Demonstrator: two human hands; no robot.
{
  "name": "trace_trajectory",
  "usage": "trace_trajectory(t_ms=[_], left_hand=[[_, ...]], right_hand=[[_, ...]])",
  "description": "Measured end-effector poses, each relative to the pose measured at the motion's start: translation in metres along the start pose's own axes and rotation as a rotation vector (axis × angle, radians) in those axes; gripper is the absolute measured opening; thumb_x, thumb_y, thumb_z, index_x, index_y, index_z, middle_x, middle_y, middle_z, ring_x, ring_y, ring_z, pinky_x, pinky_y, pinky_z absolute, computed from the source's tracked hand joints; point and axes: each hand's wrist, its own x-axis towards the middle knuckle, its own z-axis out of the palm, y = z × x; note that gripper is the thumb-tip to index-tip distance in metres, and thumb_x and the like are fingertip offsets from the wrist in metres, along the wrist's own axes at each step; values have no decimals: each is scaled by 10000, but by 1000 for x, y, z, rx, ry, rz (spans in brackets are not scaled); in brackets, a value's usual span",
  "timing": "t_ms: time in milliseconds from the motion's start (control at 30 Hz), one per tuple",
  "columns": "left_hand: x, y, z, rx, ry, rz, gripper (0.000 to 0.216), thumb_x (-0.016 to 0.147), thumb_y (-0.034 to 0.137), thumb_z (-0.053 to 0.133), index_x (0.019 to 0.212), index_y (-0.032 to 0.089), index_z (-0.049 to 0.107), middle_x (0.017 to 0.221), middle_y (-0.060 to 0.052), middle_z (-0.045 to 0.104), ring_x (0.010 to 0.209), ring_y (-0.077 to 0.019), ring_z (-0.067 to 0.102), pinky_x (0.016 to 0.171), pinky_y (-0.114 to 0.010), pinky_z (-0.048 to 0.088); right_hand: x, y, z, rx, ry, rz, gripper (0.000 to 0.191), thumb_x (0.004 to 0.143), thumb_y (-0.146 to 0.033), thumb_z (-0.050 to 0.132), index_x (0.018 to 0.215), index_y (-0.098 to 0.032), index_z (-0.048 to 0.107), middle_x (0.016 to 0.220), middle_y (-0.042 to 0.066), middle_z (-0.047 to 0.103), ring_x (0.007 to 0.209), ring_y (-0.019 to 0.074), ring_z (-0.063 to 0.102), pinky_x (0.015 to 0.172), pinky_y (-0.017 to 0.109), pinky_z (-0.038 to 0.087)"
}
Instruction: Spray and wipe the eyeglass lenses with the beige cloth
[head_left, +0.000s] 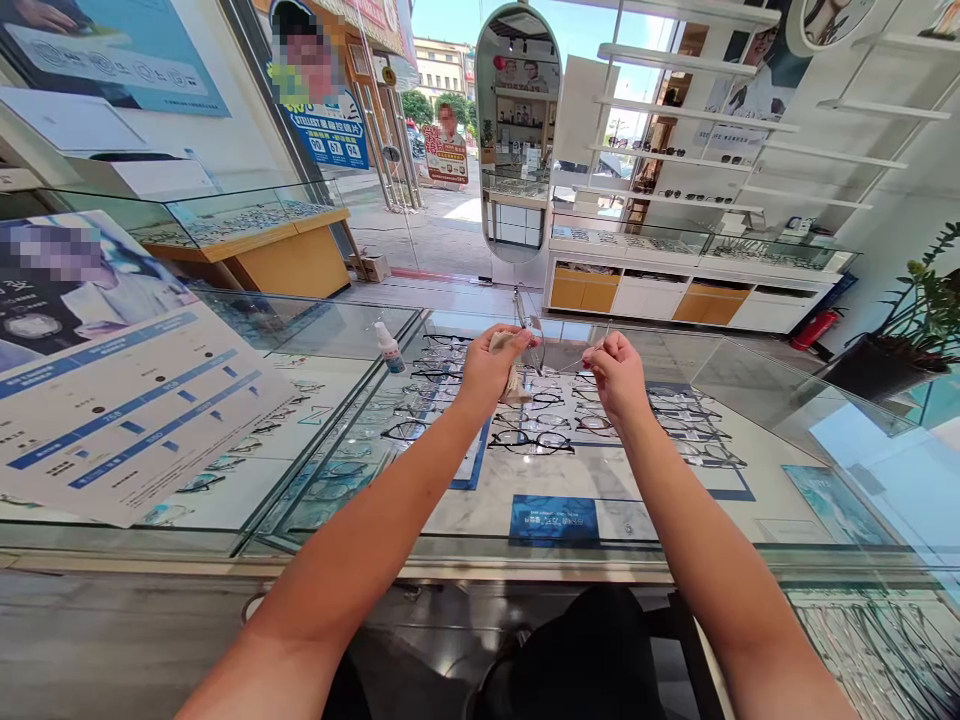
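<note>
Left hand (489,366): closed around a beige cloth (513,385), thumb pressed against one lens of a thin-framed pair of glasses (534,335). Right hand (616,376): fingers pinched narrow on a temple arm of the same glasses. The glasses are held in the air between both hands, above the middle of the glass-topped bench (675,520), tilted with one lens pointing up. The frame is so thin that its outline is hard to trace against the background, and the lens under the cloth is partly hidden.

A small spray bottle (389,347) stands on the bench top, left of the left hand and near the far edge. Rows of display frames (531,441) lie under the glass beneath the hands. A large printed poster (112,400) lies at the left end of the bench, cut off by the picture edge.
</note>
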Motion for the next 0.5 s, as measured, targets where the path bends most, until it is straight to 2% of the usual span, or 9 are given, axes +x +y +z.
trace_trajectory(t_ms=[167,267,333,433,500], left_hand=[[5,-6,-4,46,74,78,437,742,551,944,839,209,689,840,-51,776,918,-226,782,806,-310,577],[6,-7,-7,158,84,166,386,806,544,893,855,210,707,848,-48,776,856,-200,757,789,-301,565],[5,-6,-9,254,45,190,356,846,543,854,876,215,720,796,-30,746,732,-175,703,666,-280,518],[1,-3,-10,400,-79,213,309,888,524,805,900,222,737,671,19,633,533,-130,536,516,-271,391],[-2,-1,-9,470,-177,256,279,902,499,785,900,222,746,733,11,652,533,-119,512,506,-269,377]], right_hand=[[-2,6,3,-28,19,89,474,585,-279,830,747,-264,385,681,-80,445,701,138,502,715,298,427],[-2,5,1,-182,129,-41,400,651,-308,793,761,-266,412,694,-76,421,674,132,439,687,304,388],[-4,1,-1,-301,184,-183,344,711,-314,769,781,-267,435,708,-70,414,659,132,377,661,309,354],[-6,-6,0,-296,71,-257,316,753,-321,787,830,-264,486,772,-46,484,707,143,433,689,315,385],[-6,-9,3,-205,-33,-214,352,734,-319,823,847,-263,494,811,-37,517,764,150,505,743,320,427]])
